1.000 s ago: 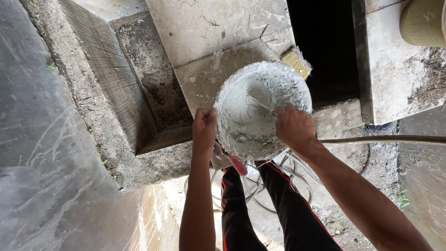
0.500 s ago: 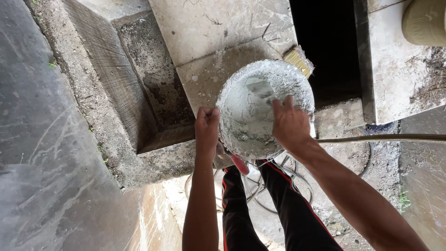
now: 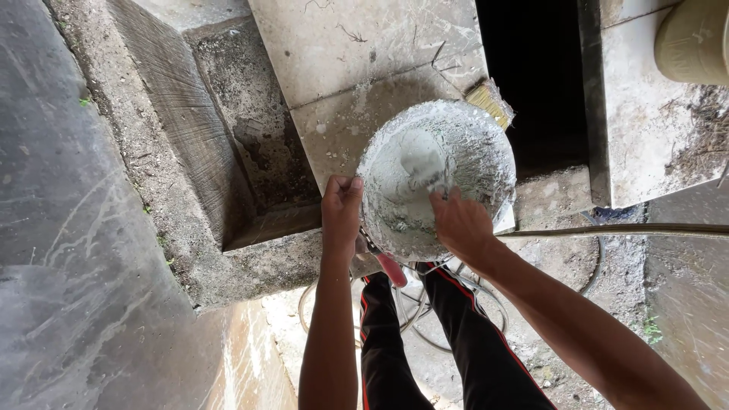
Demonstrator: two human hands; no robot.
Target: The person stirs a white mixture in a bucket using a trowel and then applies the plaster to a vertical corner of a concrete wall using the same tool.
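A round bowl (image 3: pixel 471 163) caked with white plaster is held up in front of me over a concrete ledge. My left hand (image 3: pixel 342 209) grips its left rim. Below that hand a red-handled tool (image 3: pixel 391 267) sticks out; I cannot tell whether the hand holds it. My right hand (image 3: pixel 459 224) reaches over the near rim and is closed on a small plaster-covered scraper (image 3: pixel 424 165), whose blade lies in the wet white mix inside the bowl.
A straw-coloured brush (image 3: pixel 491 101) lies on the stone slab (image 3: pixel 364 53) just behind the bowl. A dark opening (image 3: pixel 531 68) is at the right, a sunken concrete recess (image 3: pixel 250 144) at the left. Wire loops (image 3: pixel 425 304) and a hose (image 3: pixel 623 230) lie by my legs.
My right hand left the bowl's right rim and now works the scraper inside the bowl. The left hand has stayed on the left rim.
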